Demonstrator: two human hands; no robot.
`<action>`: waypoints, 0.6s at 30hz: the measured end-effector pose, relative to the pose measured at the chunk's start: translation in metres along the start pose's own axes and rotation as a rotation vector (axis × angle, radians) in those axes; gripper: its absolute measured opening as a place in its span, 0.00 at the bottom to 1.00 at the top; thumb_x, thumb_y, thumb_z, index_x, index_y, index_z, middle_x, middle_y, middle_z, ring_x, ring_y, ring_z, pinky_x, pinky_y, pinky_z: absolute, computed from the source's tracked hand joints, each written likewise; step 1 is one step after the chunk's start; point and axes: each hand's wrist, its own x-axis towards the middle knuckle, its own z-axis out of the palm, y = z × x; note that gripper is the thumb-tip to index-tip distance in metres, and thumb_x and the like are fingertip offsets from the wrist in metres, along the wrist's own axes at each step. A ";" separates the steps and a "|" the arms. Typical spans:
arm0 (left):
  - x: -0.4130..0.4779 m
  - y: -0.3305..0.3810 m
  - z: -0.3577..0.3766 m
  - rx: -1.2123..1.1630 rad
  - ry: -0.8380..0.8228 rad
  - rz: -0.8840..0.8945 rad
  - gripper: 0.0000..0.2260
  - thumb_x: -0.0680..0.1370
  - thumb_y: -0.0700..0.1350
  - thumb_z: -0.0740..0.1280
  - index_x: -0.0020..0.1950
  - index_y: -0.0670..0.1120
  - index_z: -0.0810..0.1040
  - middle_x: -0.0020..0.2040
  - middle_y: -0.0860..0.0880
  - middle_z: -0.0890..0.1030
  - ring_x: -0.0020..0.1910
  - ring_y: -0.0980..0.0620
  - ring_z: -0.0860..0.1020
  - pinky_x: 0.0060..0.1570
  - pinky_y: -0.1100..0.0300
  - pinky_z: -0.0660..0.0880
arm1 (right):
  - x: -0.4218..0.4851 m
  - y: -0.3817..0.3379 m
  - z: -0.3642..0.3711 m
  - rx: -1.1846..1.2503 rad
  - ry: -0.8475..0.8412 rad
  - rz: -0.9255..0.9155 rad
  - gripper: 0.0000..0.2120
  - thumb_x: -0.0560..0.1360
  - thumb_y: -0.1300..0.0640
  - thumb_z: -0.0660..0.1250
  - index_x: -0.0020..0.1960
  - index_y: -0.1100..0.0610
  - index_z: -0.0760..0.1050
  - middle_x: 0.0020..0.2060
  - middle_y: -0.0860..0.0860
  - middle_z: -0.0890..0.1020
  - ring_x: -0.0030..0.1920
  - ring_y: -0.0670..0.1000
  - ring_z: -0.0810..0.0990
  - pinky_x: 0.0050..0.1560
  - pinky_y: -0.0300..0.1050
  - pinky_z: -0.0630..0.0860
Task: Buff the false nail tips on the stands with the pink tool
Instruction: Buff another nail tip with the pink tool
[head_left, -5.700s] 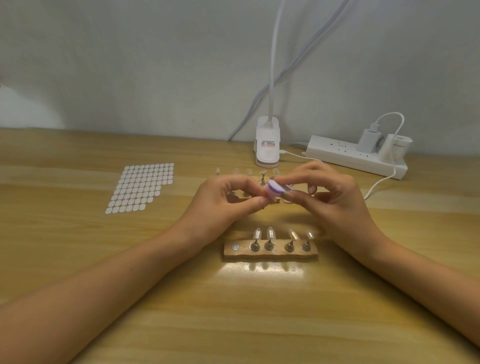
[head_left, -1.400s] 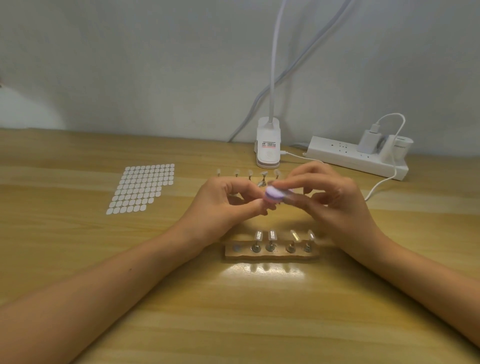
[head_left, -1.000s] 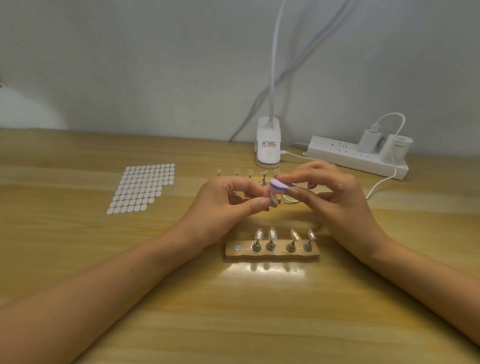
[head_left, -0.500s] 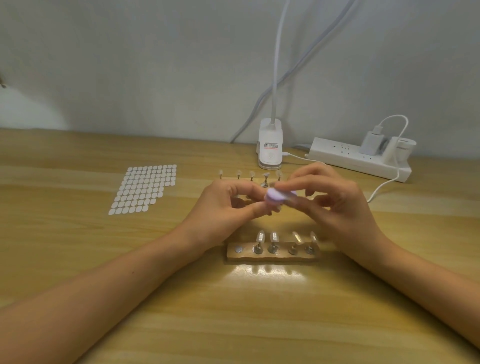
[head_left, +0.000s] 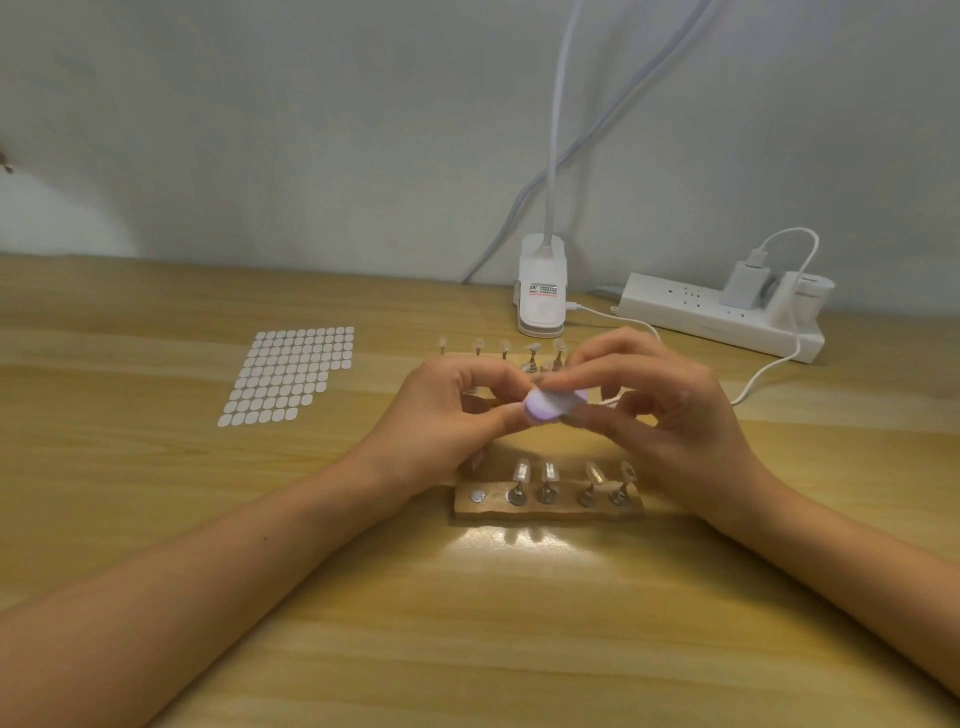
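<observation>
Head view: the right hand (head_left: 670, 421) pinches the pink tool (head_left: 553, 405) between thumb and fingers, lifted off the table (head_left: 467, 623). The left hand (head_left: 447, 410) pinches in at the tool's left end, but what it holds is hidden, so I cannot tell its grip. Just nearer than the grip lies one wooden base (head_left: 545, 512) with four nail tips (head_left: 521, 471) on stands and one bare metal disc (head_left: 478, 497). Beyond the grip, five more tips (head_left: 478, 344) stand in a row. Bare tabletop spreads nearer and leftward, where one sheet of white dots (head_left: 291, 374) lies. Right and beyond: one power strip (head_left: 717, 317) and one lamp base (head_left: 541, 291), whose label is too small to read.
</observation>
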 end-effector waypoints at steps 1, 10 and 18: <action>0.000 -0.001 0.000 0.002 0.004 -0.005 0.02 0.71 0.51 0.75 0.40 0.54 0.85 0.47 0.46 0.86 0.27 0.53 0.72 0.24 0.67 0.68 | 0.001 0.000 -0.001 0.000 0.009 0.018 0.10 0.73 0.47 0.71 0.53 0.46 0.84 0.47 0.43 0.82 0.48 0.52 0.78 0.38 0.48 0.76; 0.000 -0.002 -0.002 -0.017 0.000 -0.013 0.05 0.71 0.50 0.74 0.44 0.51 0.86 0.46 0.47 0.85 0.24 0.59 0.72 0.25 0.68 0.68 | 0.002 0.000 -0.003 -0.015 0.042 0.062 0.11 0.72 0.48 0.71 0.53 0.47 0.84 0.47 0.46 0.82 0.47 0.53 0.77 0.38 0.55 0.76; 0.001 -0.001 -0.002 -0.047 0.008 -0.006 0.03 0.71 0.50 0.74 0.42 0.54 0.86 0.44 0.49 0.86 0.22 0.59 0.70 0.25 0.70 0.67 | 0.001 -0.001 -0.004 -0.056 0.040 0.021 0.10 0.72 0.51 0.72 0.53 0.47 0.83 0.45 0.47 0.79 0.42 0.51 0.74 0.35 0.47 0.76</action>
